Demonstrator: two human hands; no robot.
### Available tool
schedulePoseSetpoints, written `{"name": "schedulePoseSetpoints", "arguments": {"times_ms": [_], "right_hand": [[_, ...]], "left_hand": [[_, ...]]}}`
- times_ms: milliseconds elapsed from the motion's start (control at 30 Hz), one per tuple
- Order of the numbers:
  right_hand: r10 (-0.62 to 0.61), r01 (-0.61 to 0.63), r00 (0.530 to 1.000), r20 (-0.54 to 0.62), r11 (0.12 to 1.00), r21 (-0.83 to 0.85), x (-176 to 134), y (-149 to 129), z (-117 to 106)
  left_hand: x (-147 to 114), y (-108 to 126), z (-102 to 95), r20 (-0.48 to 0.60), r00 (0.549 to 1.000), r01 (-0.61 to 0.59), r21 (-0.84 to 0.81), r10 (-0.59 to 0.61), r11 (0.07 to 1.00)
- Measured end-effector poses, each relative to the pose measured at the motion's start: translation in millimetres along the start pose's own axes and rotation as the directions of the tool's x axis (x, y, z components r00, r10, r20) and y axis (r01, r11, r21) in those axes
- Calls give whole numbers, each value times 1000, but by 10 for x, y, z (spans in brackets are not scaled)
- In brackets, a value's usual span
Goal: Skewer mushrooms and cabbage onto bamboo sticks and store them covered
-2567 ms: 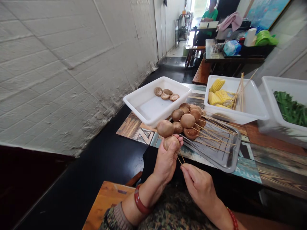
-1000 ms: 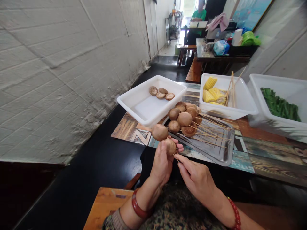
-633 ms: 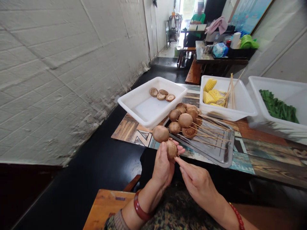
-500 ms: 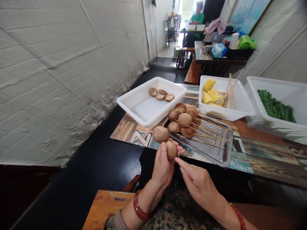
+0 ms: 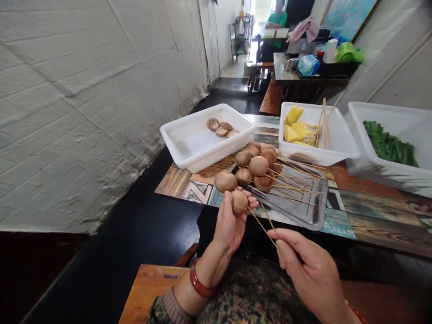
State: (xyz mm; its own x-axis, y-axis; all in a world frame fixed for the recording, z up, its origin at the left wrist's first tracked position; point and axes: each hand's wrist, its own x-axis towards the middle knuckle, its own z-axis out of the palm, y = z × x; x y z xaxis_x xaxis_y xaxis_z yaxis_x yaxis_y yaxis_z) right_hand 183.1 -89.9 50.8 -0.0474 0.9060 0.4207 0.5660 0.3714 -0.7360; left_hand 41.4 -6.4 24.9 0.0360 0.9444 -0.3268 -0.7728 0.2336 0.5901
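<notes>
My left hand (image 5: 231, 220) is closed around a brown shiitake mushroom (image 5: 239, 201), its thumb on the near side and fingers behind. A second, larger mushroom cap (image 5: 225, 181) sits just beyond it, in line with it. My right hand (image 5: 303, 261) pinches two thin bamboo skewers (image 5: 265, 228). One of them runs up to the mushroom in my left hand; the other's tip stands free beside it. Ahead, a pile of skewered mushrooms (image 5: 258, 166) rests on a metal tray (image 5: 315, 220), sticks pointing right.
A white bin (image 5: 189, 159) at the left holds several loose mushrooms (image 5: 221, 131). Another white bin (image 5: 313, 155) holds corn pieces (image 5: 299, 130) and bamboo sticks (image 5: 324, 123); a third (image 5: 388, 177) holds green leaves (image 5: 389, 144). A person (image 5: 277, 20) in green is far back.
My right hand has drawn back to the lower right, away from the mushroom, and two skewers now show in its pinch. My left hand keeps its hold. The mushroom bin sits slightly further left.
</notes>
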Motion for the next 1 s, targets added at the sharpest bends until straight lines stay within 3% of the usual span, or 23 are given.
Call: {"name": "schedulePoseSetpoints", "arguments": {"times_ms": [100,233,467,1000], "right_hand": [[38,-41,998,51,997,60,0,-60,-50],[36,-39,997,65,998,45,-47,71,-2],[-111,119,991,78,987,-108,-161,341,23],[-185,197,978,96,970,-140,-214,471,12]], "left_hand": [[-1,-91,37,31,999,13,5,-13,1000],[30,-154,70,63,998,30,9,-31,1000],[55,-187,165,107,994,30,16,-32,999],[69,-163,229,44,998,-42,27,41,999]]}}
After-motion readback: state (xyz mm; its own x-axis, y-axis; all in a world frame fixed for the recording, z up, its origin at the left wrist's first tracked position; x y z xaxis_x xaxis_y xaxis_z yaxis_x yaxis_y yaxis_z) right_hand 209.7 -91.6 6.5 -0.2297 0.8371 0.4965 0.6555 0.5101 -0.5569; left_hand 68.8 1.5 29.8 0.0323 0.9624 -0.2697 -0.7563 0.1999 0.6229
